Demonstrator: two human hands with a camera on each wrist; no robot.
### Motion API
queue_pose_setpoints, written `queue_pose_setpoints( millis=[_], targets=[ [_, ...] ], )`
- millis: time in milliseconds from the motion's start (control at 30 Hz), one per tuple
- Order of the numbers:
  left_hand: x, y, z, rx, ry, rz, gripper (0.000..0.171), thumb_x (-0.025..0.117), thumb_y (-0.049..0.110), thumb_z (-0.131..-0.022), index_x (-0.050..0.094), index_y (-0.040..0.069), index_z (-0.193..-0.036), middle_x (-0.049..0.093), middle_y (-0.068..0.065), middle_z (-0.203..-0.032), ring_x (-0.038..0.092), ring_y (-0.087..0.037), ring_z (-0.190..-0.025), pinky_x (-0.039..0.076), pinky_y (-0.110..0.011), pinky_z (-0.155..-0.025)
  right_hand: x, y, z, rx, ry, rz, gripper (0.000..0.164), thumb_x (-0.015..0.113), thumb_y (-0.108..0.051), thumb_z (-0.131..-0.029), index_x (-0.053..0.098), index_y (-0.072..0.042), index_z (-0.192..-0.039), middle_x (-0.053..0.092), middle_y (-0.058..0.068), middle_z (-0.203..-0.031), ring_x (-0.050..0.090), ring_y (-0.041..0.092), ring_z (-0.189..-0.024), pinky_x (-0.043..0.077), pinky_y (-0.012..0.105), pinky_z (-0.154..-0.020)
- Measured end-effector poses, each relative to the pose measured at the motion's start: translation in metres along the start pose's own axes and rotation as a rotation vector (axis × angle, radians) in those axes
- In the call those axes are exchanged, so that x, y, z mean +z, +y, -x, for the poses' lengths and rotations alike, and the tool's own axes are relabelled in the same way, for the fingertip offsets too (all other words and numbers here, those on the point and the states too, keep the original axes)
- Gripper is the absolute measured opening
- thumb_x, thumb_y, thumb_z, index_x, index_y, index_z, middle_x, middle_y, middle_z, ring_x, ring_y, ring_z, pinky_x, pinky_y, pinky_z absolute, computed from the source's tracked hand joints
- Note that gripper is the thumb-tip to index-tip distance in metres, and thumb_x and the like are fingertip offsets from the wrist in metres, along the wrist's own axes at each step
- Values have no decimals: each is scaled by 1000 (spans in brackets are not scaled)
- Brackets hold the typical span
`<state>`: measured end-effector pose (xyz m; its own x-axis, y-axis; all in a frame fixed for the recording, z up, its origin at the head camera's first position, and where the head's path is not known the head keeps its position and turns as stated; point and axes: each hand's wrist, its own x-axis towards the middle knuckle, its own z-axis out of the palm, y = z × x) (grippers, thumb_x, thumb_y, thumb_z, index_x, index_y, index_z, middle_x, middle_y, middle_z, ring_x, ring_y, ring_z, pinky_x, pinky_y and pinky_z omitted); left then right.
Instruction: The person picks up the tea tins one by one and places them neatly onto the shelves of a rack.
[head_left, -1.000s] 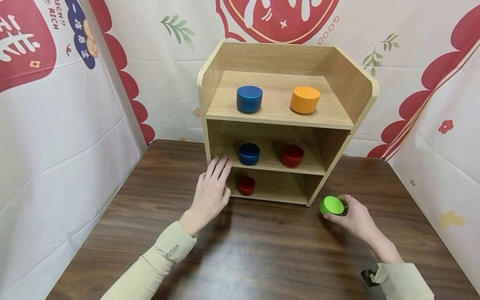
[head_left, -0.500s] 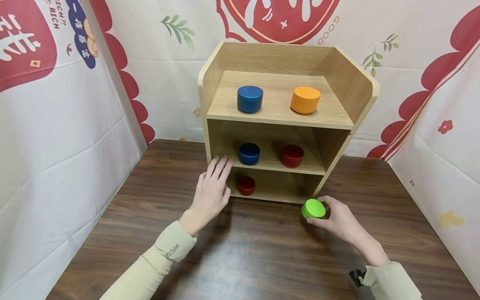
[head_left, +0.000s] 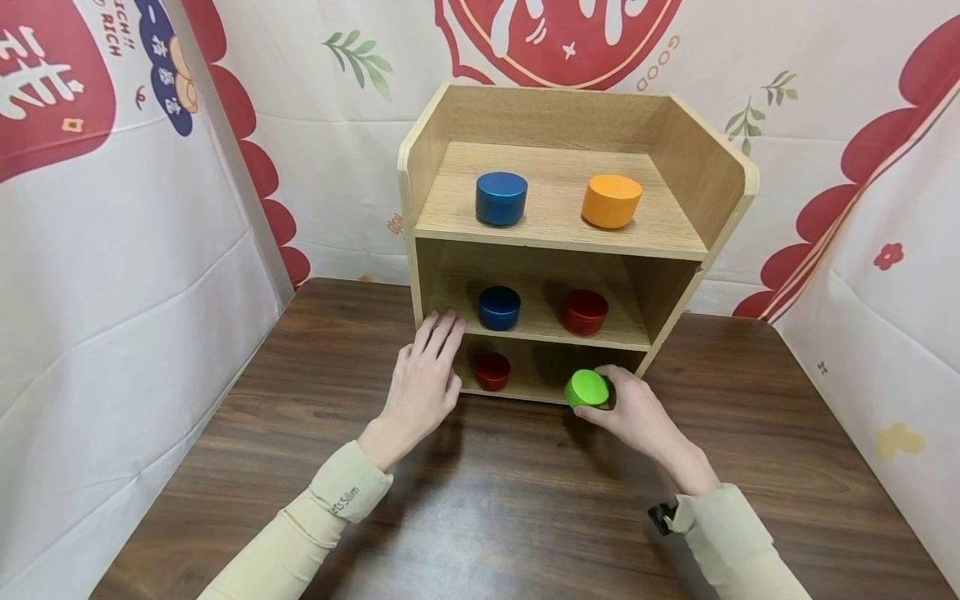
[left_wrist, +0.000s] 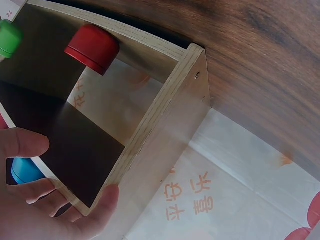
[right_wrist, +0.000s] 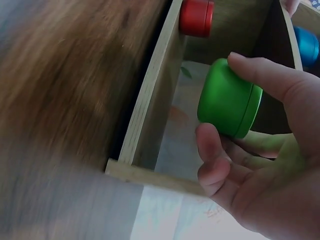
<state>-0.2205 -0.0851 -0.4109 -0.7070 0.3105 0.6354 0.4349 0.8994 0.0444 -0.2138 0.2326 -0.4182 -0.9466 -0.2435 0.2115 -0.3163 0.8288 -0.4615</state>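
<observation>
A small round green tin (head_left: pixel 587 388) is pinched between the thumb and fingers of my right hand (head_left: pixel 637 412), at the front right of the bottom compartment. It tilts slightly toward me; the right wrist view shows the tin (right_wrist: pixel 222 97) in front of the opening. My left hand (head_left: pixel 420 383) grips the left front edge of the wooden shelf (head_left: pixel 558 242), where the middle board meets the side. In the left wrist view its thumb (left_wrist: pixel 27 143) lies by the bottom compartment. Left of the green tin, a red tin (head_left: pixel 492 372) stands in that compartment.
On the top board stand a blue tin (head_left: pixel 501 198) and an orange tin (head_left: pixel 611 201). The middle board bears another blue tin (head_left: pixel 498 308) and a dark red tin (head_left: pixel 585 312). A brown wooden table (head_left: pixel 495 517) carries the shelf; printed cloth (head_left: pixel 330 167) hangs behind it.
My right hand has carried the green tin leftward and slightly up, from the table right of the shelf to the bottom compartment's front. My left hand has stayed in place.
</observation>
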Motion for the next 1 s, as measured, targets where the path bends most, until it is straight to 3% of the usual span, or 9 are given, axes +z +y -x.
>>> queue_pose_setpoints(
  millis=[333,533,700,833,1000],
  targets=[
    [-1,0,1,-8,-14,3,73,61,11,-77,39,12,-147,43,-6,-150,34,-26,-141,50,-45,-82,18,-3,-28,54,-9,60,61,76,-30,-77,55,2,-124,63,19,-107,62,30,-89,49,43,-71],
    [-1,0,0,-9,-19,5,73,61,11,-78,39,12,-147,42,-6,-151,34,-26,-142,49,-45,-82,25,2,-37,89,-37,91,61,75,-32,-78,54,4,-123,62,15,-90,57,24,-71,44,34,-60],
    [-2,2,0,-8,-16,5,73,61,11,-78,39,12,-147,42,-6,-151,34,-26,-142,49,-45,-83,31,5,-38,88,-45,106,62,74,-34,-79,53,5,-122,61,14,-85,56,24,-69,44,35,-59],
    [-2,2,0,-11,-19,6,73,61,11,-78,38,12,-147,41,-6,-151,33,-26,-142,49,-45,-83,35,6,-38,104,-40,110,64,74,-35,-79,51,4,-124,60,16,-89,57,25,-71,44,37,-58],
    [-2,2,1,-20,-22,5,74,61,11,-78,38,11,-147,41,-6,-151,32,-26,-142,50,-45,-82,41,8,-36,87,-21,103,68,73,-37,-82,48,7,-128,55,26,-111,57,28,-76,47,39,-61]
  ],
)
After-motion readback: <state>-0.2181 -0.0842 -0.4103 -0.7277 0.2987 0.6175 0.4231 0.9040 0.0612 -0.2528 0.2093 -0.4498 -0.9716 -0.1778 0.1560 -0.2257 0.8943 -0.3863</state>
